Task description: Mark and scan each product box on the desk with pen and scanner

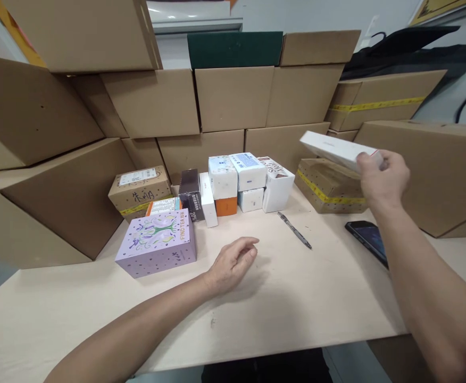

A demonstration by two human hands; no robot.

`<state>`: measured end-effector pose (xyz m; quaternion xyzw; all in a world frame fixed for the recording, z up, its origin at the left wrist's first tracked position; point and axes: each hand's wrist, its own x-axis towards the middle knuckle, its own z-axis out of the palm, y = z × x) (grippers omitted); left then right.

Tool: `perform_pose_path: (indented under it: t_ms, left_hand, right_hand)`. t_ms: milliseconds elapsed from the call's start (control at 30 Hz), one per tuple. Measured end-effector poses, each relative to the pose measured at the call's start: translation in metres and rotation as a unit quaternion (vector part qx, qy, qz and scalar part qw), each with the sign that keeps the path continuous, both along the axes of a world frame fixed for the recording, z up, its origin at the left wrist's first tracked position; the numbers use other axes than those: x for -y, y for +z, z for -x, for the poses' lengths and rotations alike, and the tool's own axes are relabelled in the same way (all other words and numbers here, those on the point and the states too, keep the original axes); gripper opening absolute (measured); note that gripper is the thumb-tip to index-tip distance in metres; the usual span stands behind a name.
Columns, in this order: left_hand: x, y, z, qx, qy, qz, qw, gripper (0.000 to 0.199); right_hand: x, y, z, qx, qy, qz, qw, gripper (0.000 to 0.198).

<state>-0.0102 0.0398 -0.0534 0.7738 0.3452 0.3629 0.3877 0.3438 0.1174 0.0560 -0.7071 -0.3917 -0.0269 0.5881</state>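
Right hand (385,178): fingers pinching one slim white box (334,149), raised at right; left hand (229,263): fingers curled, narrow gap, over table (297,308); one pen (294,230), one phone (367,238) right; one purple box (157,236) left

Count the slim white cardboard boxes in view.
2 visible: one slim white cardboard box in the right hand; one upright slim white box on the pale table, beside the dark lettered cardboard box. Others may be hidden behind.

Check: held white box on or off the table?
Off the table: the right hand grips one end of the white box, holding it raised.
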Motion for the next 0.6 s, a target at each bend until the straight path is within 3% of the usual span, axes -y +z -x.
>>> perform_pose_path:
  t_ms: [100,167,233,300,400,600]
  left_hand:
    - [-0.004,-0.007,-0.002,0.078,0.062,-0.001,0.995,0.037]
    - [-0.007,-0.011,-0.003,0.126,0.135,0.017,0.983,0.039]
    - [-0.011,-0.013,-0.003,0.155,0.204,0.043,0.966,0.043]
    - [-0.015,-0.014,-0.002,0.156,0.252,0.059,0.953,0.049]
    - [-0.02,-0.013,0.0,0.13,0.299,0.062,0.943,0.053]
    - [-0.022,-0.012,0.001,0.124,0.312,0.052,0.94,0.062]
  right_hand:
    - [0.022,0.016,0.033,-0.066,0.136,-0.039,0.988,0.055]
    - [0.036,0.018,0.06,-0.191,0.329,-0.067,0.922,0.048]
    - [0.046,0.009,0.084,-0.298,0.404,-0.028,0.864,0.041]
    - [0.048,-0.006,0.1,-0.359,0.433,0.051,0.825,0.039]
    - [0.045,-0.028,0.105,-0.384,0.443,0.159,0.794,0.043]
    - [0.041,-0.046,0.088,-0.369,0.463,0.213,0.777,0.042]
